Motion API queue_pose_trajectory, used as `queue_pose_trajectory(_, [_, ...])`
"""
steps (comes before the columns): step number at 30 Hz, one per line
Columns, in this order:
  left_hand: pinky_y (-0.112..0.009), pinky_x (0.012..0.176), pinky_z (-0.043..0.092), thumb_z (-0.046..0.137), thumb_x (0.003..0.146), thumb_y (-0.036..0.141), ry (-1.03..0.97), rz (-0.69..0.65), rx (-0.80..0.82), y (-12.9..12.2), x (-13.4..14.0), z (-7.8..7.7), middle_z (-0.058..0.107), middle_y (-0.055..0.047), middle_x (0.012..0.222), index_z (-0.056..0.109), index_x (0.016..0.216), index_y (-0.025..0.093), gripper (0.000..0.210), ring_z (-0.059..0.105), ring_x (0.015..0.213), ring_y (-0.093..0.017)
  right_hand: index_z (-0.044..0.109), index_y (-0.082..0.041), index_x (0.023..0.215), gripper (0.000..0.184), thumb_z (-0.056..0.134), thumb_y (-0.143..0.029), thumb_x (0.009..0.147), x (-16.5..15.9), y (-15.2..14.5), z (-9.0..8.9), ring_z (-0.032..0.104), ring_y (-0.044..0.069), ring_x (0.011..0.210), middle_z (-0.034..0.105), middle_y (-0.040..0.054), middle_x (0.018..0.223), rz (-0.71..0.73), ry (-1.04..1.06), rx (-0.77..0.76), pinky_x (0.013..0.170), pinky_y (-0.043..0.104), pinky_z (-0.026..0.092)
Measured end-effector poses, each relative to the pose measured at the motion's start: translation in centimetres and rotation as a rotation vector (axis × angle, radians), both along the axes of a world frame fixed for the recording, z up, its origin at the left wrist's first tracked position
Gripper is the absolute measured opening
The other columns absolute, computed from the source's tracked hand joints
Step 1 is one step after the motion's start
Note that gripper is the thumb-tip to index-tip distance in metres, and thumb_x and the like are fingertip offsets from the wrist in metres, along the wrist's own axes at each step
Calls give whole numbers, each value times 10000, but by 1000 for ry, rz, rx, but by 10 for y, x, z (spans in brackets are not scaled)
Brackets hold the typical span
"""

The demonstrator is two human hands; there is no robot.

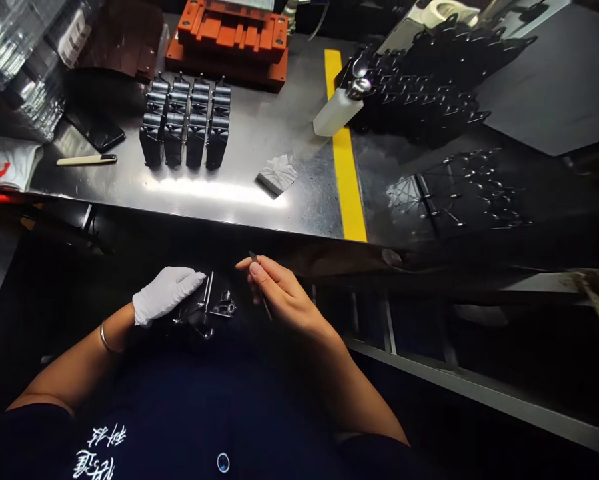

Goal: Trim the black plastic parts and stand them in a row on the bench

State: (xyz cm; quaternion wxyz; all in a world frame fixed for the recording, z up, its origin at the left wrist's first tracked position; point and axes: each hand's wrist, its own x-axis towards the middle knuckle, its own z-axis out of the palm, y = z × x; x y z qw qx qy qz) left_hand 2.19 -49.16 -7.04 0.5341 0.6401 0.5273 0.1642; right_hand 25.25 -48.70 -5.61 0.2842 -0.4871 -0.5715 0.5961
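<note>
My left hand (168,293), in a white glove, is closed on a dark, shiny moulded part (207,310) held low in front of my body. The part has thin straight edges and a small round boss at its right side; much of it is lost in shadow. My bare right hand (284,290) pinches a slim dark tool with a pointed, blade-like tip (253,256). Its thin rear end shows below the fingers, and a gap separates this hand from the part.
On the metal bench (189,193) stand several black parts in rows (185,123), an orange fixture (232,40), a white bottle (337,113), a wrapped block (278,175) and a beige-handled tool (87,160). Yellow tape (348,180) crosses it. More black parts (419,93) are piled right.
</note>
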Motion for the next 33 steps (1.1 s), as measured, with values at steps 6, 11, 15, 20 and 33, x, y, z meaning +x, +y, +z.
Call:
queue_pose_trajectory(6, [-238, 479, 248, 454, 745, 674, 58, 37, -54, -2, 6, 16, 311, 51, 524, 356, 505, 196, 544, 293, 529, -93, 610, -159, 1253, 426, 394, -406, 981, 5, -18, 0, 498, 120, 639, 513, 5, 696, 196, -95, 335, 618, 261, 449])
queue_pose_trajectory(11, [-237, 472, 246, 482, 722, 660, 54, 49, -49, -2, 7, 19, 332, 47, 510, 372, 487, 195, 533, 297, 516, -92, 612, -161, 1258, 419, 428, -405, 971, 10, -19, 5, 503, 115, 629, 535, 7, 704, 204, -62, 347, 582, 245, 422])
queue_pose_trajectory(15, [-238, 459, 228, 501, 717, 654, 97, 12, -49, -1, 9, 20, 322, 48, 492, 363, 470, 195, 539, 290, 502, -89, 719, -181, 1047, 280, 572, -370, 902, 10, -16, 8, 464, 95, 547, 511, -16, 616, 145, -96, 386, 511, 225, 379])
queue_pose_trajectory(20, [-239, 460, 228, 529, 728, 629, 151, -51, -57, -1, 11, 21, 337, 49, 488, 362, 467, 189, 538, 301, 500, -87, 742, -180, 913, 207, 593, -322, 896, 12, -11, 14, 489, 86, 506, 551, -8, 578, 248, -67, 392, 472, 210, 364])
queue_pose_trajectory(33, [-236, 467, 234, 587, 686, 615, 105, -19, -20, -6, 11, 19, 338, 48, 500, 385, 470, 183, 523, 304, 507, -86, 583, -194, 929, 210, 509, -390, 919, 6, -5, 9, 544, 125, 679, 601, 9, 766, 161, -345, 285, 630, 248, 427])
